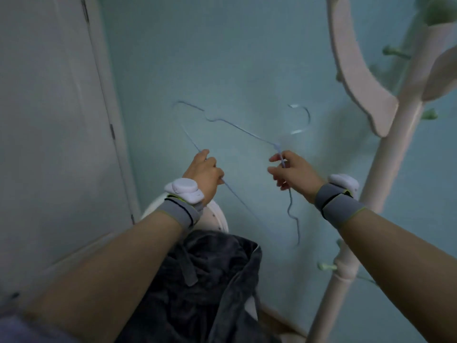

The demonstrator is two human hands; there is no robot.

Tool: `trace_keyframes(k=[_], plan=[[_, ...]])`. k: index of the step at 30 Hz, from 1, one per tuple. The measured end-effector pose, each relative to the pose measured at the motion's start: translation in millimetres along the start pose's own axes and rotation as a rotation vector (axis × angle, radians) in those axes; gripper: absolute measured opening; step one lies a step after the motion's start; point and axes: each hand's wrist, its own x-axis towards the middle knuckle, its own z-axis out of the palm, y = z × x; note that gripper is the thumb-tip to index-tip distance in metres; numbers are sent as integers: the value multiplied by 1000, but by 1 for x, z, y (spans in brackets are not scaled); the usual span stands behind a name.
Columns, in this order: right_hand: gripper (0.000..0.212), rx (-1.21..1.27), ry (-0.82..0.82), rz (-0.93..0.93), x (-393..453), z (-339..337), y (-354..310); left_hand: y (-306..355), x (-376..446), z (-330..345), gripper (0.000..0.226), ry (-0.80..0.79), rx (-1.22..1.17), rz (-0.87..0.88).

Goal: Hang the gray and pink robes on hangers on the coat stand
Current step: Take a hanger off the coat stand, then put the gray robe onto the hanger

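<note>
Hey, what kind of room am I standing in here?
Probably a bedroom or entryway corner at home: a pale pink wooden coat stand with green pegs, a white door against a light blue wall, and a dark gray plush robe over a white chair.

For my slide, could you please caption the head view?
Both hands, left and right, hold a blue hanger above the gray robe.

Wire hanger (237, 129): held up in front of the wall (235, 58), left hand (204, 173) on its bottom bar, right hand (294, 173) at its neck. Coat stand (385, 157): right of the hanger. Robe (207, 280): below the hands, heaped on a round stool (220, 216). Door (49, 120): far left.
</note>
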Motion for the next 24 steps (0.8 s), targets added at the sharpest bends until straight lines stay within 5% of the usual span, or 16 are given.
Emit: trace_keyframes(k=[6,13,19,24], plan=[[33,411,-66,288,-12,108,33,-57,-78,72,38,-366,-37,139],[44,-108,86,416,-12,141,97,-55,-124,157,42,-550,-295,-22],[30,-218,16,453,10,154,139,-8,-134,253,68,-957,-379,-279],[33,-231,-69,451,31,160,185,29,-117,317,91,-1062,-438,-507]])
